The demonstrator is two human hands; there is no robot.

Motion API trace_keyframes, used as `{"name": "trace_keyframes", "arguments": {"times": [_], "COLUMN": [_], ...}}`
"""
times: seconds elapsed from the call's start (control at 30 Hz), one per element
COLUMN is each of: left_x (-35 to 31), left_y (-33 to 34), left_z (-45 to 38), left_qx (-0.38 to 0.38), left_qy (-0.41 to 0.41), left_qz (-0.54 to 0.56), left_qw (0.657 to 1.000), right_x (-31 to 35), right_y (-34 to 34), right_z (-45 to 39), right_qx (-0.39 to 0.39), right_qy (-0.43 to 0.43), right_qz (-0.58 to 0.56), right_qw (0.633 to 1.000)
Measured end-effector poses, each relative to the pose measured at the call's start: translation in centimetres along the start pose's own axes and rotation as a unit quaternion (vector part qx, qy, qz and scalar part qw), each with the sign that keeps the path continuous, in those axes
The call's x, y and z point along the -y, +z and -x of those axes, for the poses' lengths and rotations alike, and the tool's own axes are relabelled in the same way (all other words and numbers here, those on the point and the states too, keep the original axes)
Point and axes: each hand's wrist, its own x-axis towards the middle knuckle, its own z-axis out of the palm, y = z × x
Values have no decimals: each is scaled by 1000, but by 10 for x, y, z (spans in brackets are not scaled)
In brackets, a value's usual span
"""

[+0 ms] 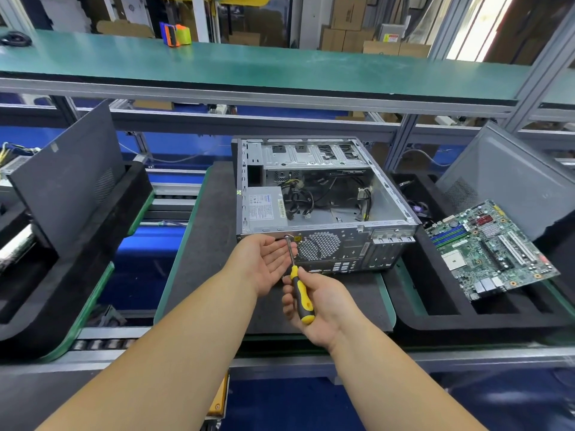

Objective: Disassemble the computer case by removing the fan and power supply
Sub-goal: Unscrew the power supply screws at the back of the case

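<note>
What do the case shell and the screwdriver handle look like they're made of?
Computer case: apparently bare sheet steel, dull grey, with punched vent holes and folded edges. Screwdriver in the right hand: handle looks like moulded plastic or rubber in yellow and black, matte; shaft is shiny metal. The left hand is cupped beside the tip.

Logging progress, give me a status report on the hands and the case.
Right hand grips screwdriver, tip at rear-panel screw. Left hand open, cupped beneath. Power supply still in case. Nothing blocking.
</note>
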Motion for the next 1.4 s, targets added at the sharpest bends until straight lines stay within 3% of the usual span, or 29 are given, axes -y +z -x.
{"name": "trace_keyframes", "arguments": {"times": [0.17,0.63,1.1,1.4], "left_x": [0,-3,0,1], "left_y": [-1,-1,-4,-1], "left_z": [-1,-1,-4,-6], "left_qx": [5,-6,-9,-33], "left_qy": [2,2,2,-5], "left_qz": [5,-25,-24,-38], "left_qw": [1000,1000,1000,999], "right_x": [-3,2,-6,2], "right_y": [4,0,1,2], "right_z": [1,2,-7,-1], "right_qx": [-19,21,-41,26], "right_qy": [-16,12,-22,16], "right_qz": [0,-47,-1,-33], "right_qw": [1000,999,999,999]}}
